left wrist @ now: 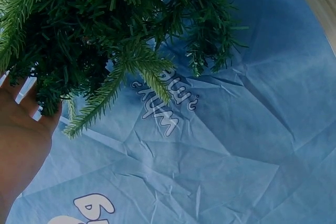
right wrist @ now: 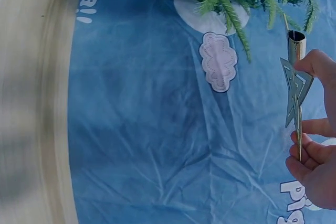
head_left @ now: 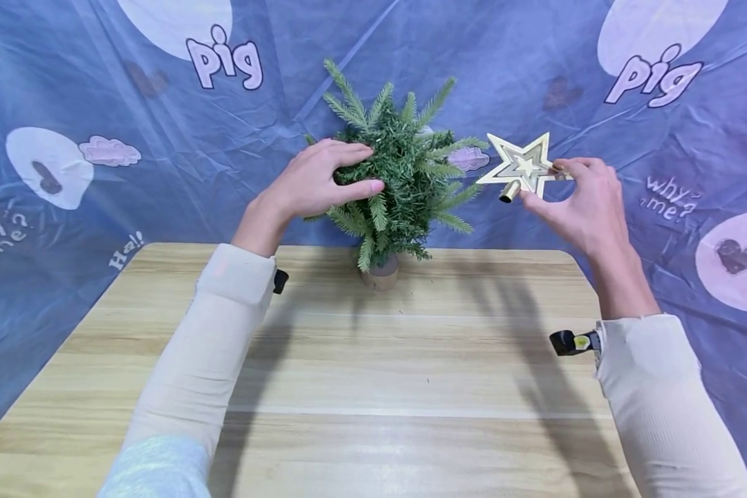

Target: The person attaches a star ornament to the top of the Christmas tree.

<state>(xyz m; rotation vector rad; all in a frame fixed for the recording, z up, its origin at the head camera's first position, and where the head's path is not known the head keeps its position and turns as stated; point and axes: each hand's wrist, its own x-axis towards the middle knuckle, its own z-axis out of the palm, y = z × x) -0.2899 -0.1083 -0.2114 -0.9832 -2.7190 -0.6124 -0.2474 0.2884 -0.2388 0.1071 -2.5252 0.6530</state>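
Note:
A small artificial Christmas tree (head_left: pixel 404 173) stands upright on a round base (head_left: pixel 381 273) near the table's far edge. My left hand (head_left: pixel 324 176) is at its left side, thumb and fingers spread loosely against the branches; in the left wrist view the fingers of that hand (left wrist: pixel 26 135) are partly hidden behind green sprigs. To the right of the tree, my right hand (head_left: pixel 588 200) pinches a gold star tree topper (head_left: pixel 523 164) between thumb and fingers, in the air. The right wrist view shows the star (right wrist: pixel 295 87) edge-on, its hollow tube end (right wrist: pixel 296 38) beside the thumb.
A light wooden table (head_left: pixel 373 373) spreads below both arms. Behind it hangs a blue printed cloth (head_left: pixel 299 41), close to the tree's back. Each wrist wears a black camera mount (head_left: pixel 574 342). Shadows of the arms fall across the tabletop.

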